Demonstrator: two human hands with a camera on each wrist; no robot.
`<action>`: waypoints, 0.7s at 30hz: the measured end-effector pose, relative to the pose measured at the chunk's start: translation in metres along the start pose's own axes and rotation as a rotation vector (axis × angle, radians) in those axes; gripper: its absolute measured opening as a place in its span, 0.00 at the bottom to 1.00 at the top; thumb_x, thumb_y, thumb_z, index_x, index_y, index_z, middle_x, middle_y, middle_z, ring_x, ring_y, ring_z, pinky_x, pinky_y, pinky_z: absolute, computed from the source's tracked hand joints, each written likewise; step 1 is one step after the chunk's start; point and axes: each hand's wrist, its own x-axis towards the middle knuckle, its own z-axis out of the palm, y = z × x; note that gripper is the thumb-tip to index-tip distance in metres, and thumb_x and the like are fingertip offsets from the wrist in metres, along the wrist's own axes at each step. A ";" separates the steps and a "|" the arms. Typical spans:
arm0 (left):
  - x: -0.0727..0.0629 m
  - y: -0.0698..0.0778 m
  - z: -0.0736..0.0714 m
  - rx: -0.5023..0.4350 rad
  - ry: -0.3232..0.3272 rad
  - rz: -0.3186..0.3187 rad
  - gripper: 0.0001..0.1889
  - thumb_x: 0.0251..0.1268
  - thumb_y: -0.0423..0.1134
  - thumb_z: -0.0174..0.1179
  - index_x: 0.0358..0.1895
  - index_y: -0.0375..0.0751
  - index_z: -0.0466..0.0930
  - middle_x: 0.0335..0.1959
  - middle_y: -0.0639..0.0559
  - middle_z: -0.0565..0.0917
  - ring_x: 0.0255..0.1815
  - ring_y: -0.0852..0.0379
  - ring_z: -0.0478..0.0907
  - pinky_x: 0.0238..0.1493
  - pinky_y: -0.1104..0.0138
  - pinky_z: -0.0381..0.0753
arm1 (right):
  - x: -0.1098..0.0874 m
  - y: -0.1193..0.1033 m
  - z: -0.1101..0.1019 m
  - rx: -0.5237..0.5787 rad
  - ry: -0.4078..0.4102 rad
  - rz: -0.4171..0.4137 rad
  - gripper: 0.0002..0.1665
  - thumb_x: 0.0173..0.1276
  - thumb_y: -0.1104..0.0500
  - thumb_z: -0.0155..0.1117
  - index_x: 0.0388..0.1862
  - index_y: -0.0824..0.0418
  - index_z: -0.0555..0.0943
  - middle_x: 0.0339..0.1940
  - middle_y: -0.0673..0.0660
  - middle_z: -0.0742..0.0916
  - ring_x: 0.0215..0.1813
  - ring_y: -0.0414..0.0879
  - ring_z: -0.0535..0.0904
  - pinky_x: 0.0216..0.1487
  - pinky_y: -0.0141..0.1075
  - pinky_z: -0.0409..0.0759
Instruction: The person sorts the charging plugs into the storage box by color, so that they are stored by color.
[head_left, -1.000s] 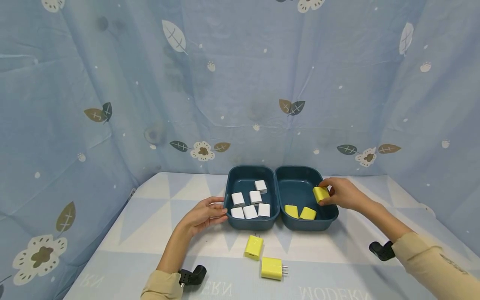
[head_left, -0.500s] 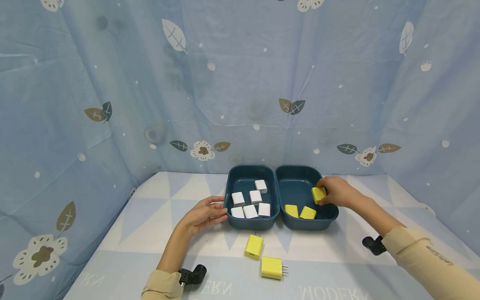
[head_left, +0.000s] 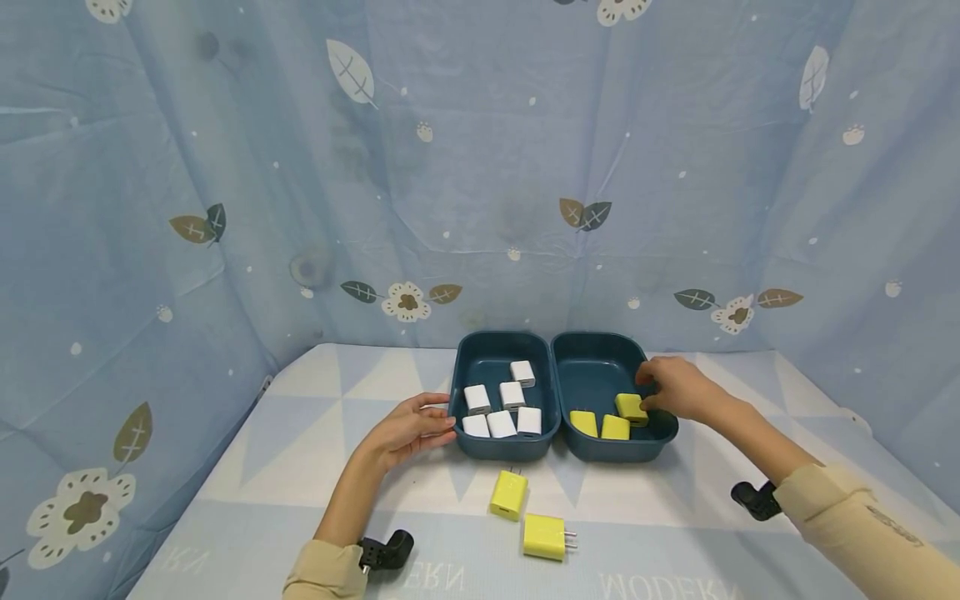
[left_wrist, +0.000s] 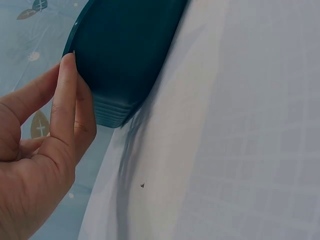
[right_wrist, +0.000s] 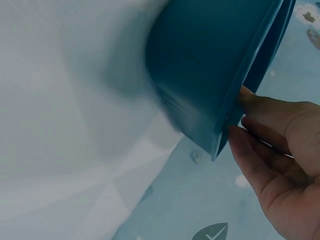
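Two dark teal bins stand side by side on the table. My left hand is at the outer side of the left bin, its fingertips at the rim in the left wrist view. Several white charger plugs lie inside that bin. Over the right side of the right bin is my right hand, its thumb and index finger spread apart. A yellow charger plug sits in the bin right by the thumb tip, beside two more yellow plugs. The right wrist view shows the fingers at the rim; the plugs are hidden there.
Two yellow charger plugs lie on the patterned tablecloth in front of the bins, metal prongs showing. A blue curtain with leaves and flowers hangs behind the table. Black devices are strapped at both wrists.
The right hand has lowered the yellow charger plug into the right bin and let go of it, its fingers parting. The left hand has stayed at the left bin.
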 end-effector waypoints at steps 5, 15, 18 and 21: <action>0.000 0.000 0.001 -0.004 0.000 0.001 0.29 0.69 0.20 0.54 0.70 0.25 0.54 0.40 0.45 0.75 0.38 0.56 0.83 0.49 0.64 0.86 | -0.007 -0.005 -0.001 0.051 0.016 -0.001 0.18 0.57 0.63 0.77 0.43 0.69 0.83 0.37 0.58 0.85 0.36 0.48 0.80 0.35 0.40 0.86; 0.000 0.001 0.000 0.018 0.007 0.001 0.29 0.69 0.21 0.54 0.70 0.25 0.55 0.41 0.44 0.75 0.38 0.56 0.82 0.49 0.64 0.86 | -0.030 -0.040 0.000 0.114 0.063 -0.101 0.19 0.55 0.61 0.79 0.44 0.64 0.84 0.34 0.50 0.82 0.31 0.40 0.73 0.28 0.30 0.78; 0.000 0.000 0.000 0.021 0.007 0.000 0.29 0.69 0.21 0.54 0.70 0.25 0.55 0.41 0.44 0.75 0.38 0.56 0.82 0.49 0.64 0.86 | -0.037 -0.053 0.004 0.133 0.059 -0.121 0.19 0.54 0.60 0.80 0.44 0.62 0.84 0.35 0.48 0.82 0.30 0.38 0.73 0.28 0.29 0.78; 0.000 0.001 0.001 0.022 0.007 -0.002 0.29 0.69 0.21 0.54 0.70 0.25 0.55 0.41 0.43 0.75 0.38 0.56 0.82 0.49 0.64 0.86 | -0.043 -0.066 0.009 0.136 0.054 -0.150 0.21 0.53 0.59 0.81 0.44 0.61 0.84 0.34 0.47 0.82 0.30 0.36 0.72 0.28 0.29 0.78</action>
